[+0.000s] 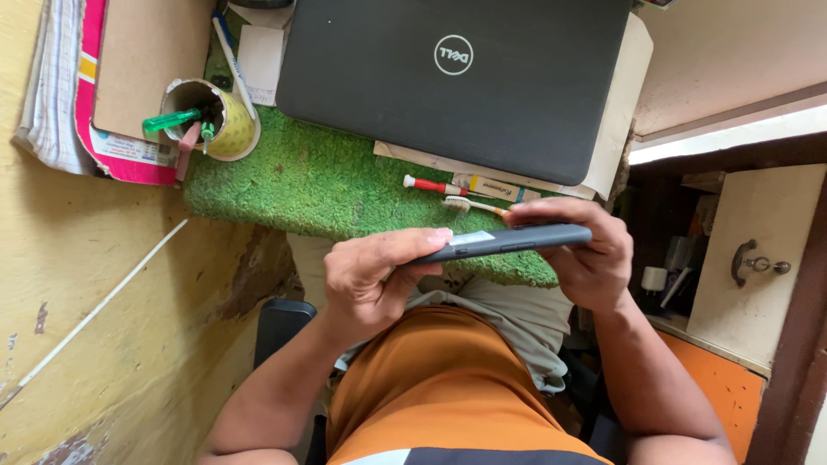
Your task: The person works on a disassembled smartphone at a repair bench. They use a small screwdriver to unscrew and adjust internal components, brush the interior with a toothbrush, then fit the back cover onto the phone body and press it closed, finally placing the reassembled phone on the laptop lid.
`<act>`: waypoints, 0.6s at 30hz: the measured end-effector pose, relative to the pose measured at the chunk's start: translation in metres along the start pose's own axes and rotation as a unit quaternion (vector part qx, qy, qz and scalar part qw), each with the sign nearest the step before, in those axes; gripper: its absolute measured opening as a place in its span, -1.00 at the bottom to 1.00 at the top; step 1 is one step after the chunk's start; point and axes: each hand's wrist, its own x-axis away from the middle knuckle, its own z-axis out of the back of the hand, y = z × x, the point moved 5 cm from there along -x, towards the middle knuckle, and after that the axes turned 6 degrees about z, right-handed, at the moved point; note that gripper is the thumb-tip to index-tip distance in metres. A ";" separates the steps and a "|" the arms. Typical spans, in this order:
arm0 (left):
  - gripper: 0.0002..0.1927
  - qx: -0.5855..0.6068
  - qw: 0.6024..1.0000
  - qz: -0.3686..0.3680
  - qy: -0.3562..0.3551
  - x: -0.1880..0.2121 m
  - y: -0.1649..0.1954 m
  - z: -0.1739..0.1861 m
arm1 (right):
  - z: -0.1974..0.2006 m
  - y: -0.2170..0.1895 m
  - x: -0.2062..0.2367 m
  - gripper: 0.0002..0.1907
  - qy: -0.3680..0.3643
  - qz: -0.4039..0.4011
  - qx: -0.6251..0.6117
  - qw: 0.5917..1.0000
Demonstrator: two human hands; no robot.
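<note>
Evidently left hand (366,280), right hand (581,258) gripping dark phone (508,241) ends, above green mat (327,185) edge

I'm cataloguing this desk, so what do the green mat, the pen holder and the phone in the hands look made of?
Green mat: looks like synthetic turf, with a fuzzy, grass-like pile. Pen holder: probably paper or card, matte yellow with a rough, torn-looking rim. Phone: dark matte shell, likely plastic, though metal can't be ruled out.
</note>
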 end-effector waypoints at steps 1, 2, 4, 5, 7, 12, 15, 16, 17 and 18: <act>-0.62 0.005 1.000 0.001 0.002 0.000 0.001 -0.001 | 0.002 0.004 0.003 -0.78 0.005 -0.006 0.041 0.999; -0.65 0.009 1.000 0.003 0.003 0.000 0.003 -0.001 | 0.003 0.006 0.006 -0.78 0.010 -0.013 0.082 0.997; -0.69 -0.010 0.999 0.035 -0.004 0.000 0.002 0.000 | 0.006 0.013 0.010 -0.80 0.008 -0.033 0.058 0.998; -0.71 -0.033 0.997 0.065 -0.013 -0.001 0.000 0.001 | 0.006 0.015 0.011 -0.82 0.001 -0.046 -0.007 0.999; -0.73 -0.062 0.992 0.094 -0.049 -0.003 -0.002 0.000 | 0.005 0.016 0.011 -0.85 -0.005 -0.066 -0.102 0.993; -0.73 -0.090 0.973 0.149 -0.151 -0.004 -0.013 -0.022 | -0.004 0.005 0.006 -0.69 0.005 -0.116 -0.139 0.983; -0.82 -0.093 0.964 0.194 -0.157 -0.001 -0.018 -0.030 | -0.004 -0.011 0.005 -0.64 0.063 -0.064 0.051 0.995; -0.80 -0.078 0.968 0.178 -0.157 -0.001 -0.016 -0.031 | -0.006 -0.015 0.006 -0.65 0.058 -0.047 0.086 0.994; -0.78 -0.063 0.972 0.163 -0.157 -0.001 -0.014 -0.032 | -0.007 -0.019 0.008 -0.67 0.051 -0.031 0.120 0.991; -0.77 -0.049 0.976 0.146 -0.154 -0.001 -0.013 -0.032 | -0.007 -0.020 0.010 -0.68 0.043 -0.013 0.154 0.987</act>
